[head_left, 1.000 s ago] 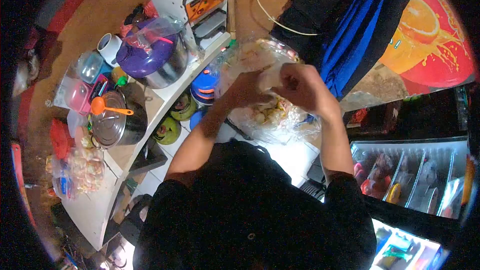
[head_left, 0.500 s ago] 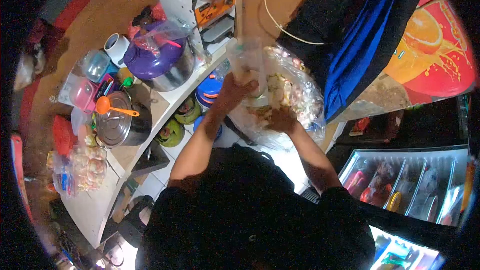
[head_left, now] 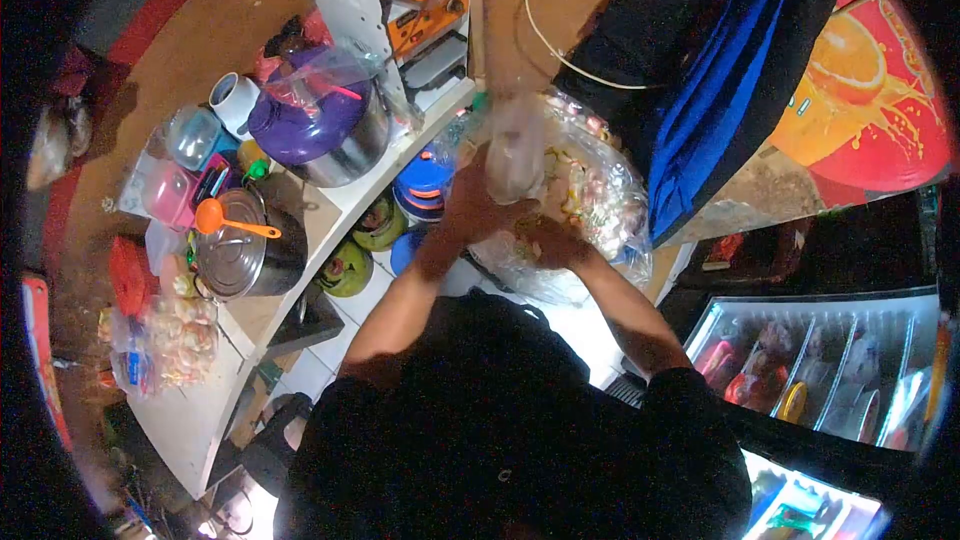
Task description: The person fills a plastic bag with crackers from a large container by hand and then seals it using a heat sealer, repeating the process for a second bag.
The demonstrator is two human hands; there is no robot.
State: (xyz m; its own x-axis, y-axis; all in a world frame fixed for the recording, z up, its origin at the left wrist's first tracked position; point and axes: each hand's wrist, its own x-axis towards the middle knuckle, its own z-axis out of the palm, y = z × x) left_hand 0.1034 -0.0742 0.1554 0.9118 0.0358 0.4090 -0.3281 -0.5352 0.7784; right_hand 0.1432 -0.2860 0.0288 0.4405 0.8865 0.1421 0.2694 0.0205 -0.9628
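A small clear plastic bag (head_left: pixel 515 155), blurred by motion, stands up from my left hand (head_left: pixel 472 212), whose fingers are closed around its lower part. What the small bag contains is too smeared to name. Close beside it, to the right and lower, is my right hand (head_left: pixel 552 244), over the near side of a large clear plastic bag (head_left: pixel 625 265). Its fingers are in shadow and blurred, so I cannot make out whether they grip anything. Many small pale, wrapped-looking pieces (head_left: pixel 597 185) fill the large bag.
On the left counter (head_left: pixel 345 195) stand a purple-lidded pot (head_left: pixel 310 125), a lidded pot (head_left: pixel 235 255) with an orange spoon (head_left: pixel 235 223) and several bagged items (head_left: pixel 180 340). Green gas cylinders (head_left: pixel 347 270) sit below. Blue-black cloth (head_left: pixel 715 90) hangs at right, above a glass display case (head_left: pixel 810 365).
My left hand has come down and nearer to my right hand, and the small bag has swung more upright. My right hand has shifted slightly left.
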